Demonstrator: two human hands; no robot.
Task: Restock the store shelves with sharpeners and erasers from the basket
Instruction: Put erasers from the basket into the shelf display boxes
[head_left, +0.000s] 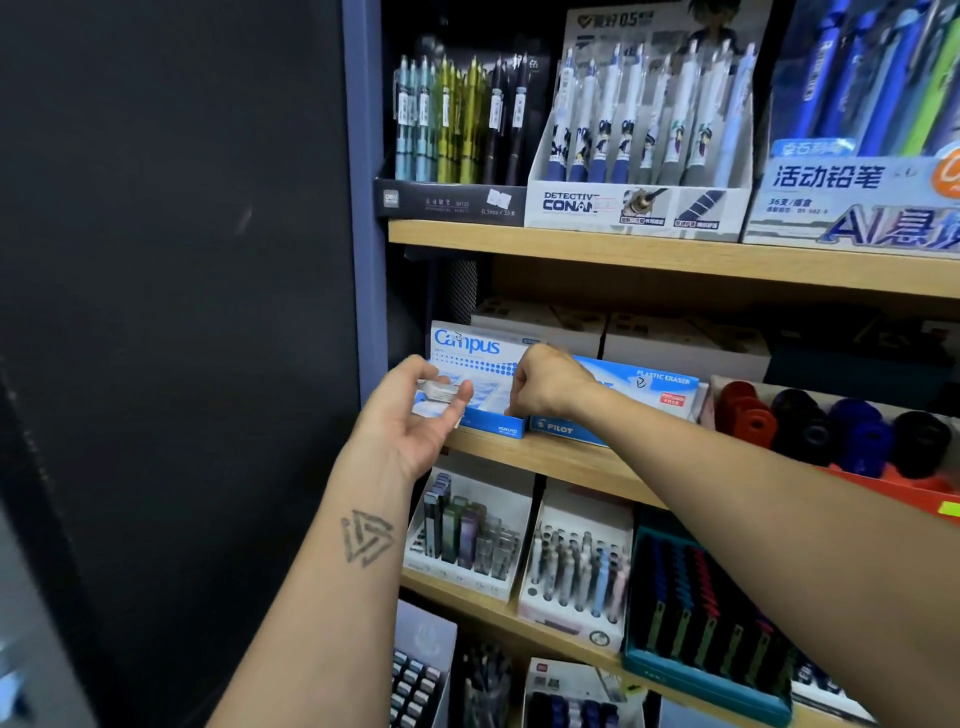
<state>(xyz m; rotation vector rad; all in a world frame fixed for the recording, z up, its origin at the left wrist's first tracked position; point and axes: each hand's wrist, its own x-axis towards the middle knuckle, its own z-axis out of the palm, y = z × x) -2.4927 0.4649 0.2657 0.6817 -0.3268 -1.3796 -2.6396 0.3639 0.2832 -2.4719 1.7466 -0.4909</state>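
Observation:
My left hand (415, 415) holds a few small white erasers (440, 391) between thumb and fingers, palm up, just in front of the blue Campus eraser box (480, 345) on the middle shelf. My right hand (545, 382) reaches into that Campus box with its fingers curled downward; whether it grips an eraser there is hidden. Right beside it stands a blue Pilot plastic eraser box (649, 387). Red, black and blue sharpeners (831, 431) fill a red tray further right on the same shelf. The basket is out of view.
Pen display boxes (639, 156) line the top wooden shelf (623, 249). Below the middle shelf edge (545, 457) stand boxes of lead refills and a teal tray (701, 623) of dark items. A dark wall panel (182, 260) fills the left side.

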